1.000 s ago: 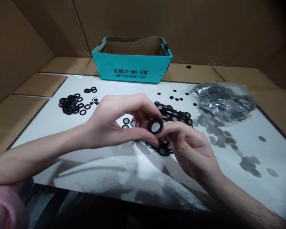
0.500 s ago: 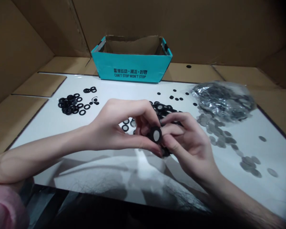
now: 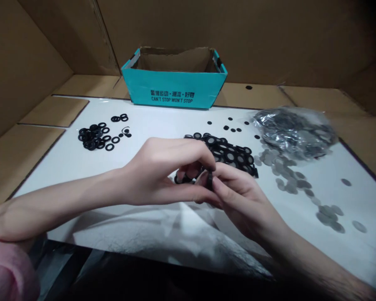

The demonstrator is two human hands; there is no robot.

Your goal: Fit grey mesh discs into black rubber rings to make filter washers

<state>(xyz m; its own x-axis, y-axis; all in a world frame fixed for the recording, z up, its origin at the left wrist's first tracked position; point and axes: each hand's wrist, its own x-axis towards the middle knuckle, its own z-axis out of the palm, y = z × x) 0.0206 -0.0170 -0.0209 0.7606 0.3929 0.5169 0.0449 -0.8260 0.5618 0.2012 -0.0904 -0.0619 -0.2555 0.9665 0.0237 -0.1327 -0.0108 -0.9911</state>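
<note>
1. At far left, a pink sleeve (image 3: 11, 271) ends below a bare forearm that reaches in over the white tabletop (image 3: 69, 167).
2. Beyond that forearm lies a loose heap of black rings (image 3: 90, 138) with open centres, a few stray rings and black scraps (image 3: 127, 132) just beside it.
3. Behind, near the middle, stands a teal box (image 3: 172, 85), open at the top.
4. The left hand (image 3: 164, 167) arches over the table, thumb and forefinger drawn narrow on a single black ring (image 3: 209, 180), which is held up edge-on between the two hands.
5. The right hand (image 3: 242, 190) meets that ring from the other side, thumb tip against it; I cannot tell whether its fingers grip or merely push, nor whether a disc sits inside.
6. The step in hand appears to be working the ring between the fingertips. The next move would seem to call for even thumb pressure and a steady left pinch, so it does not slip.
7. Behind the hands is a pile of rings with grey centres (image 3: 230, 156).
8. Farther right, grey discs (image 3: 291, 184) spread over the tabletop in front of a clear plastic bag (image 3: 291, 133).
</note>
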